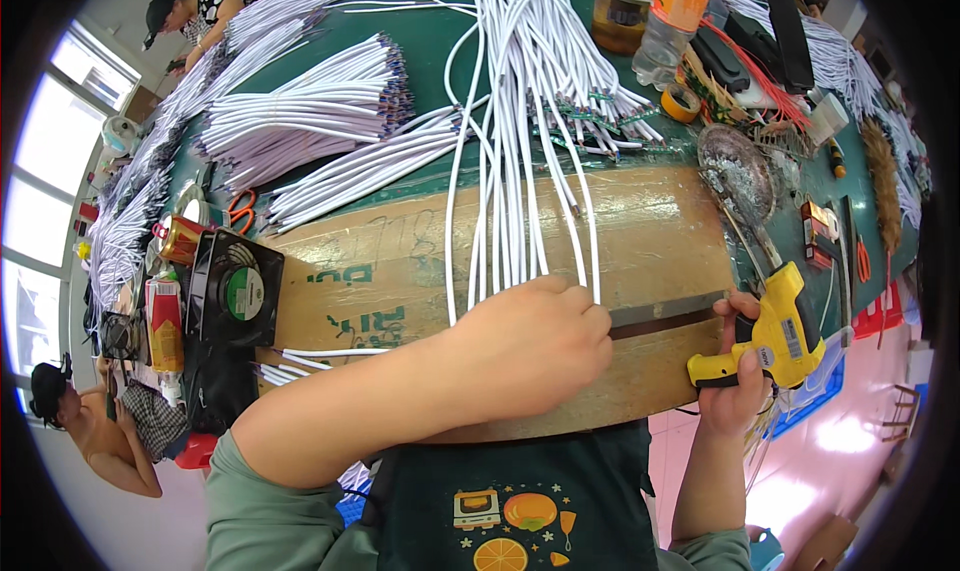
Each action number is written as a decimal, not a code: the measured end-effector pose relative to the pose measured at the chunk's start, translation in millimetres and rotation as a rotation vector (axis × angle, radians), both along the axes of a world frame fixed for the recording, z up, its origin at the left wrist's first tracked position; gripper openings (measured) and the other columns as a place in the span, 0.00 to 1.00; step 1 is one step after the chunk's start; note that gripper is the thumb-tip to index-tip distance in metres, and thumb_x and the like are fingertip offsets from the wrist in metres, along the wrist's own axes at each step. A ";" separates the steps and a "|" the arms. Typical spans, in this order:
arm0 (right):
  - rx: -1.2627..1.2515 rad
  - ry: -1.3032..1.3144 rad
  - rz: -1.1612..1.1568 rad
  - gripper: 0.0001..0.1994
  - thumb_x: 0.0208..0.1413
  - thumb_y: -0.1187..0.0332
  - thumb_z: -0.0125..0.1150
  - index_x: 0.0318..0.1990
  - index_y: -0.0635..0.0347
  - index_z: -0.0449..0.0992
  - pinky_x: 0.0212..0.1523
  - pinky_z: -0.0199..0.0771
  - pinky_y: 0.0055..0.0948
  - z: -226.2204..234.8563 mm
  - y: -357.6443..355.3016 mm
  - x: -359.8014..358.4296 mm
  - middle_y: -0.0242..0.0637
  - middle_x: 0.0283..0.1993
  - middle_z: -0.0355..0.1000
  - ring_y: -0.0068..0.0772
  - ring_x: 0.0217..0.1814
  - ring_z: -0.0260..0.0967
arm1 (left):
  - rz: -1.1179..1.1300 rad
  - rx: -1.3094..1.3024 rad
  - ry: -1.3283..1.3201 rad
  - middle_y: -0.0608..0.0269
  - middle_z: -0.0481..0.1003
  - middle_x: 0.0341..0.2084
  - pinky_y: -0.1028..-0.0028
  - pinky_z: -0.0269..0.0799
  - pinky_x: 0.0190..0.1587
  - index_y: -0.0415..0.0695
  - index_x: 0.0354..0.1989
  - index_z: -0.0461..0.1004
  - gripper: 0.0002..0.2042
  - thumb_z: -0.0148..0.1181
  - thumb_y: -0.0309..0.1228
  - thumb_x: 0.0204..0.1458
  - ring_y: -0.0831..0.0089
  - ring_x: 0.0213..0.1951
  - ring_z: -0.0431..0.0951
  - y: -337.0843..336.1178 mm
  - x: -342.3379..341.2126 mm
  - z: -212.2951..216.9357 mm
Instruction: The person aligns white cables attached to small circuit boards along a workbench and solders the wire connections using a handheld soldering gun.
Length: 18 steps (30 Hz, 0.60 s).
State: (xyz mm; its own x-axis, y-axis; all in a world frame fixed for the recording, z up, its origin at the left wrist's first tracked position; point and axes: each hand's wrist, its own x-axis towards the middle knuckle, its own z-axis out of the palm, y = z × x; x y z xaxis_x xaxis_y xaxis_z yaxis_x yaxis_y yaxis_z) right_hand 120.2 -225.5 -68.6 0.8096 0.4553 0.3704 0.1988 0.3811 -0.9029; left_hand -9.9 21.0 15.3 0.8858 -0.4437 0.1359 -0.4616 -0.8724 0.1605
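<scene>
Many thin white wires (520,171) pinched by left hand (535,346); right hand (738,376) grasps yellow glue gun (775,331).

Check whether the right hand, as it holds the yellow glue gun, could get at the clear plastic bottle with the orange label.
Probably not: the right hand grips the yellow glue gun, and the clear plastic bottle with the orange label stands far across the table.

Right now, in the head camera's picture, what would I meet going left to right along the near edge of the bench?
Red drink can → black square fan → left hand pinching white cables on the brown cardboard sheet → right hand gripping the yellow glue gun.
</scene>
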 end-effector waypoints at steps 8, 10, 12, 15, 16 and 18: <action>0.032 0.017 -0.003 0.28 0.58 0.60 0.55 0.61 0.69 0.60 0.69 0.53 0.41 -0.9 0.5 -2.0 0.49 0.57 0.65 0.40 0.59 0.63 | 0.064 -0.219 0.049 0.61 0.74 0.37 0.69 0.72 0.44 0.44 0.32 0.74 0.07 0.61 0.32 0.48 0.65 0.42 0.75 12.7 -26.0 -6.4; 0.040 0.018 -0.011 0.28 0.58 0.60 0.56 0.61 0.69 0.59 0.69 0.53 0.41 -1.4 0.8 -1.3 0.48 0.57 0.65 0.40 0.59 0.63 | 0.110 -0.264 -0.080 0.60 0.75 0.39 0.68 0.72 0.45 0.44 0.34 0.74 0.08 0.62 0.33 0.49 0.64 0.44 0.76 31.2 -26.7 -11.8; 0.026 0.009 -0.022 0.29 0.59 0.60 0.56 0.63 0.69 0.58 0.69 0.53 0.41 -2.6 -1.4 -1.1 0.48 0.57 0.65 0.40 0.59 0.63 | 0.390 -0.333 -0.205 0.58 0.77 0.41 0.66 0.71 0.49 0.43 0.38 0.76 0.10 0.64 0.33 0.50 0.61 0.46 0.76 61.1 -18.3 -16.7; 0.067 0.042 -0.016 0.29 0.59 0.61 0.56 0.63 0.68 0.57 0.69 0.53 0.41 -3.6 -3.3 -2.8 0.48 0.57 0.65 0.40 0.58 0.64 | 0.797 -0.180 -0.477 0.57 0.76 0.42 0.61 0.69 0.52 0.42 0.41 0.76 0.10 0.61 0.30 0.50 0.57 0.47 0.75 126.7 7.9 -42.2; 0.091 0.045 0.027 0.29 0.60 0.62 0.55 0.64 0.67 0.57 0.69 0.53 0.41 -1.9 0.1 -2.3 0.47 0.57 0.64 0.40 0.59 0.63 | 0.854 -0.113 -0.480 0.57 0.76 0.41 0.61 0.68 0.51 0.43 0.40 0.76 0.10 0.62 0.30 0.50 0.57 0.46 0.74 145.2 5.5 -41.9; 0.085 0.043 0.023 0.29 0.60 0.61 0.55 0.64 0.67 0.56 0.69 0.54 0.40 -2.4 0.6 -1.2 0.47 0.57 0.64 0.40 0.60 0.63 | 0.888 -0.069 -0.475 0.58 0.76 0.39 0.60 0.68 0.50 0.44 0.40 0.77 0.09 0.62 0.30 0.49 0.57 0.45 0.74 160.0 11.8 -48.5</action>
